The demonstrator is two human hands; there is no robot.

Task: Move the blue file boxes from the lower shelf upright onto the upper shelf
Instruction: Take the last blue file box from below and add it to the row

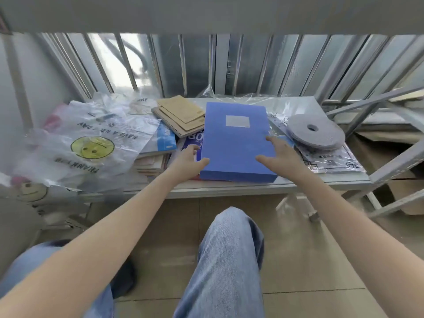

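Observation:
A blue file box (236, 138) with a white label lies flat in the middle of the lower shelf (229, 191), its near end at the shelf's front edge. My left hand (188, 160) is at the box's near left side, thumb touching the top corner, fingers spread along the edge. My right hand (278, 154) rests at the near right side, thumb on the top face and fingers apart by the right edge. Neither hand has closed around the box. The underside of the upper shelf (206, 12) spans the top of the view.
Brown spiral notebooks (181, 114) and stacked books lie left of the box. Plastic bags with a smiley face (91, 145) cover the shelf's left part. A grey tape roll (315, 131) sits on printed sheets at right. Metal bars stand behind; slanted struts (390, 166) at right.

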